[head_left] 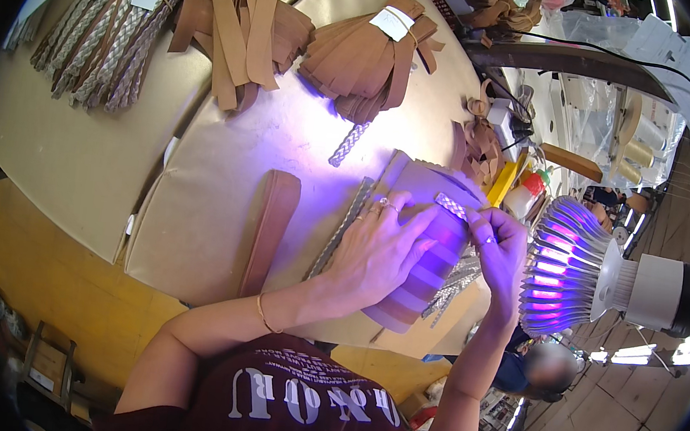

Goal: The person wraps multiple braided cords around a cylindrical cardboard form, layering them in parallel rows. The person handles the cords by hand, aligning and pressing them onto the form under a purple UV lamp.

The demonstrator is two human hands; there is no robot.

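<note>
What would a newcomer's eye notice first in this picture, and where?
Probably the finned lamp at right, glowing purple. Near the middle, the left hand lies on a striped piece, with the right hand at a short braided strip. At the top, brown strips lie bundled.

Two brown bundles [241, 39] sit toward the surface's [225, 162] far edge, and one braided bundle [118, 23] at its far left corner. One brown strip [270, 229] lies toward the near edge. Short braids [349, 144]: two. Long braids [341, 223] left of the one striped panel [399, 304]: one; those to its right overlap too much to count. Toward the surface's right edge: one bottle [525, 195], one lamp [560, 269].
</note>
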